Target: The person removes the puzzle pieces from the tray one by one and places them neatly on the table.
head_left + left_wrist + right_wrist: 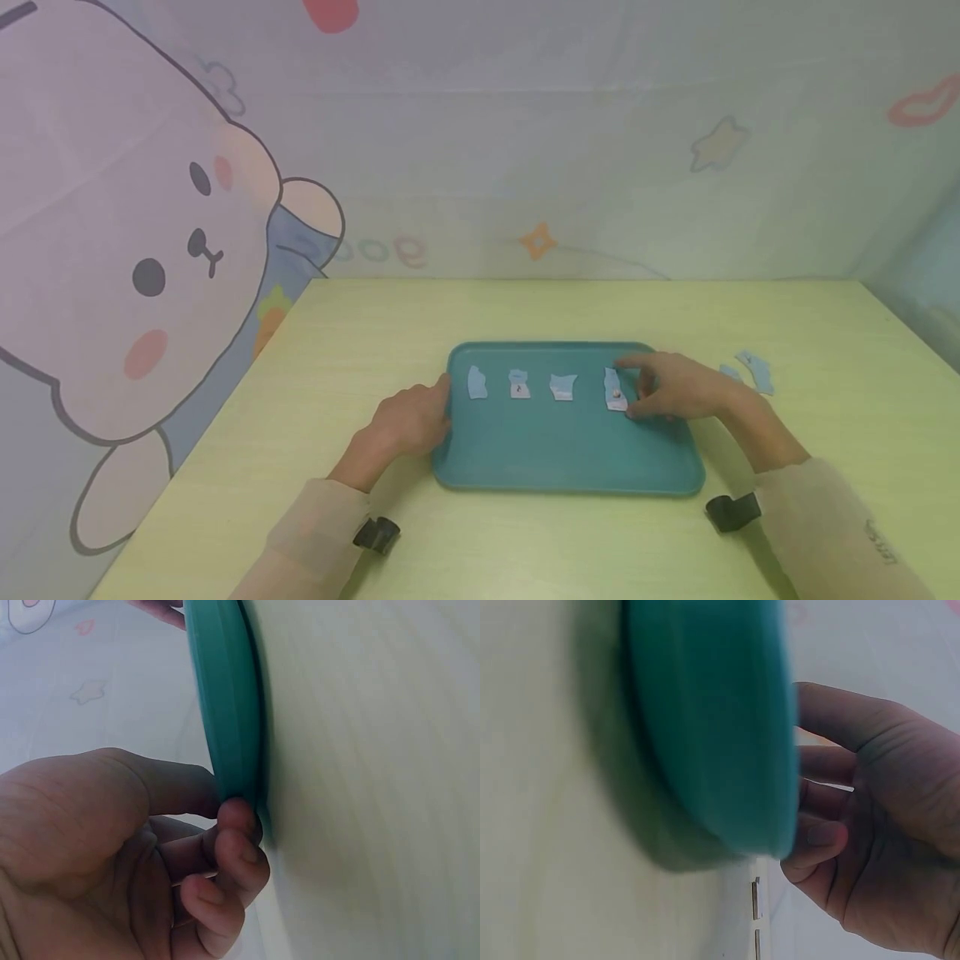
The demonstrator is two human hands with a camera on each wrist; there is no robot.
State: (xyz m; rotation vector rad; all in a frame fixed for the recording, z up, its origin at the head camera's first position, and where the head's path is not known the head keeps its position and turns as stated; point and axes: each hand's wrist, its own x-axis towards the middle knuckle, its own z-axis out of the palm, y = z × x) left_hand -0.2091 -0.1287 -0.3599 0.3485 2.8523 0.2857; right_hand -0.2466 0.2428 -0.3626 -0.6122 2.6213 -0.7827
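Observation:
A teal tray [562,458] lies on the table with several light-blue and white puzzle pieces in a row near its far side. My left hand [411,419] grips the tray's left rim, thumb above and curled fingers at the edge in the left wrist view. The right hand [678,386] reaches over the tray's right side. Its index finger and thumb are at the far and near ends of the rightmost puzzle piece [613,392]. Left of that piece lie a notched piece [562,387], a small printed piece [519,385] and a narrow piece [476,382].
Beyond the right wrist, two more puzzle pieces lie on the table: a larger one [757,372] and one partly hidden by the arm [729,372]. Their thin edges [755,900] show in the right wrist view. A printed cloth [525,150] hangs behind the pale yellow table [390,317].

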